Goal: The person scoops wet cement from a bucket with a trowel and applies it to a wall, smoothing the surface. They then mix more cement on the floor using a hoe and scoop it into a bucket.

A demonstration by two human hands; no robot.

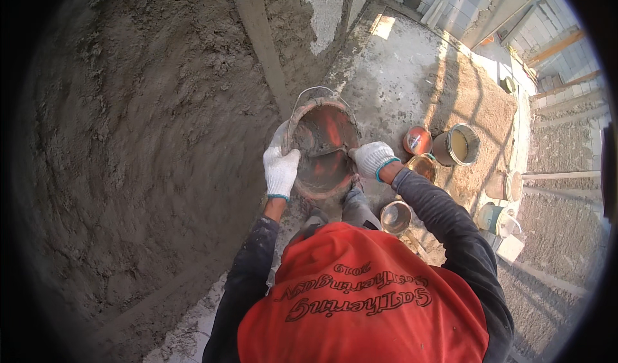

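An orange bucket (333, 126), smeared inside with wet grey mortar, is in front of me above my feet, its wire handle arched over the far rim. My left hand (281, 170), in a white knit glove, grips the bucket's left rim with the thumb over the edge. My right hand (373, 159), gloved the same way, is closed at the right rim. A thin dark edge runs across the bucket's inside from that hand; whether it is a tool or mortar I cannot tell.
A wall of rough wet plaster (148, 137) fills the left. To the right stand a small red tub (418, 141), a metal pail (456, 145) of cloudy liquid, a round pan (395, 217) and several more buckets. Sand (479, 95) lies beyond them on the concrete floor (393, 66).
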